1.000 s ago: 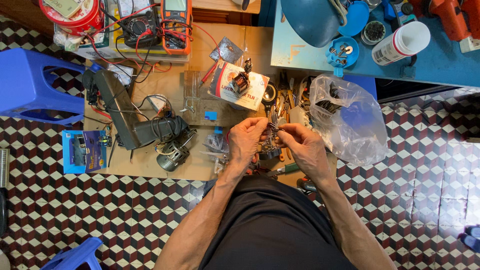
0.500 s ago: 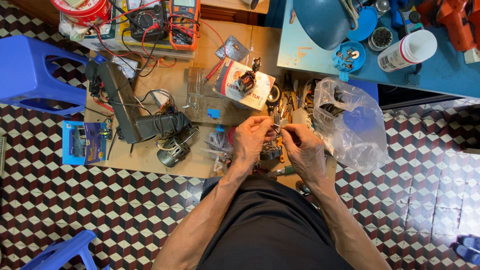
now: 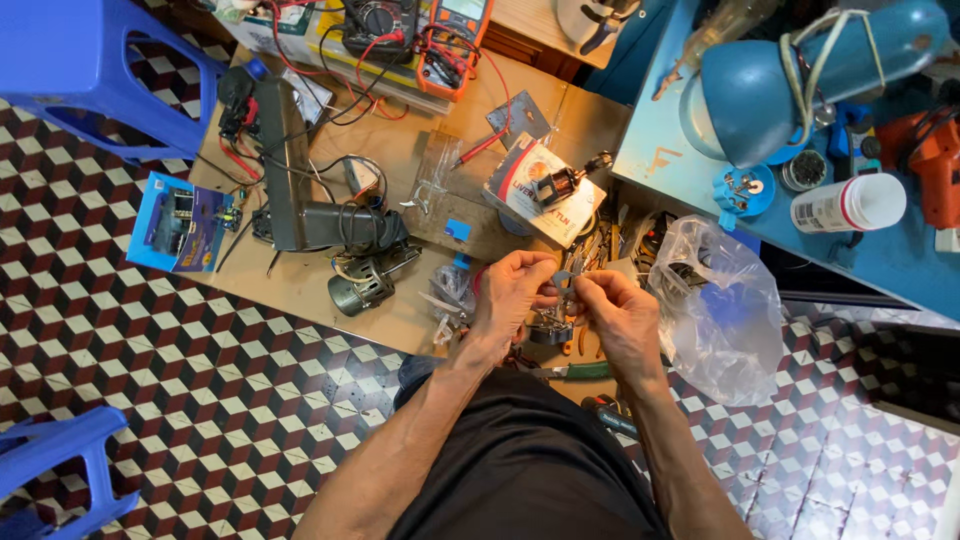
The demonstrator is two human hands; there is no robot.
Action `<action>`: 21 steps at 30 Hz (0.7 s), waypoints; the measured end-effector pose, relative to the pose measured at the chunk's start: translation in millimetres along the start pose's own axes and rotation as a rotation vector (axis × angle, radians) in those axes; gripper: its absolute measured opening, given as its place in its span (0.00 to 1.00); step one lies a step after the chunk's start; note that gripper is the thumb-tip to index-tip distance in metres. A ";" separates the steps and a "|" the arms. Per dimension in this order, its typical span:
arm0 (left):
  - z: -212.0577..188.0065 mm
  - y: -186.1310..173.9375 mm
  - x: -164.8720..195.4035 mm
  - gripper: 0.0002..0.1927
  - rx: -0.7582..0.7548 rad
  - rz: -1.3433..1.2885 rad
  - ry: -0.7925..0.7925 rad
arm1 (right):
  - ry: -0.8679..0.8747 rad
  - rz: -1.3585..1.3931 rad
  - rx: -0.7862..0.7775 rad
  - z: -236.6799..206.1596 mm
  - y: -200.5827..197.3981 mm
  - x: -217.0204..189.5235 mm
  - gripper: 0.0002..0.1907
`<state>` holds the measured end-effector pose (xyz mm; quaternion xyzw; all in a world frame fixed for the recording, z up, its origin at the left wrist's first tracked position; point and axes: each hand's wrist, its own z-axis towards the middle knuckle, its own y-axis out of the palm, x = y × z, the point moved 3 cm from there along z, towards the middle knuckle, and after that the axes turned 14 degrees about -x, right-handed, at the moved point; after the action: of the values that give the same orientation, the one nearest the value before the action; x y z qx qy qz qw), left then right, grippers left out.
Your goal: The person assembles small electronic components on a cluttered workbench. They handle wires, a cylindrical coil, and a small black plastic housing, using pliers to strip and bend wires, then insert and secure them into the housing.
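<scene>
- Pinching a small metal part (image 3: 566,292) between them, your left hand (image 3: 512,292) and right hand (image 3: 618,312) meet just above the near edge of the bench (image 3: 320,290); the fingers of both are clenched on it, and it is too small to tell what kind of part it is.
- Just below your hands a round grey metal component (image 3: 548,330) lies on the bench, with orange-handled pliers (image 3: 572,340) beside it.
- A green-handled tool (image 3: 580,370) lies at the bench edge near your right wrist.
- To your right, a crumpled clear plastic bag (image 3: 722,310) hangs over the bench corner.
- To your left lie a small grey motor (image 3: 362,288) and a dark L-shaped metal stand (image 3: 300,190) wrapped in wires.
- Farther off, a small booklet (image 3: 530,188) carries a little black component.
- At the far bench edge sits an orange multimeter (image 3: 452,30) with red leads.
- A blue desk lamp (image 3: 800,80) stands on the blue bench at far right.
- A blue plastic stool (image 3: 90,70) stands on the checkered floor (image 3: 200,400) at far left.
</scene>
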<state>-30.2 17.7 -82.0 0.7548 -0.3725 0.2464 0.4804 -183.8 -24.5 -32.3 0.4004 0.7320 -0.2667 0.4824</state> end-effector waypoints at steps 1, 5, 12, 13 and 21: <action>-5.3 -5.6 4.3 0.18 -0.027 -0.017 -0.002 | 0.038 0.118 -0.040 5.9 -0.2 1.9 0.08; -19.8 -23.1 19.6 0.19 -0.075 -0.026 -0.060 | 0.190 0.375 -0.111 24.4 1.7 5.9 0.07; -17.9 -46.7 37.8 0.16 -0.096 -0.141 -0.019 | 0.212 0.354 -0.073 38.6 29.3 -0.5 0.07; -16.3 -49.0 40.8 0.15 -0.112 -0.150 0.025 | 0.199 0.363 -0.062 38.7 32.7 -2.2 0.07; -32.4 -55.2 79.9 0.11 -0.110 0.419 0.248 | 0.155 0.445 -0.009 43.7 55.7 -13.6 0.08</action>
<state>61.5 35.5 -40.1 0.5978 -0.4720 0.4108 0.5010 -112.4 -33.0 -37.1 0.5690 0.6619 -0.1189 0.4733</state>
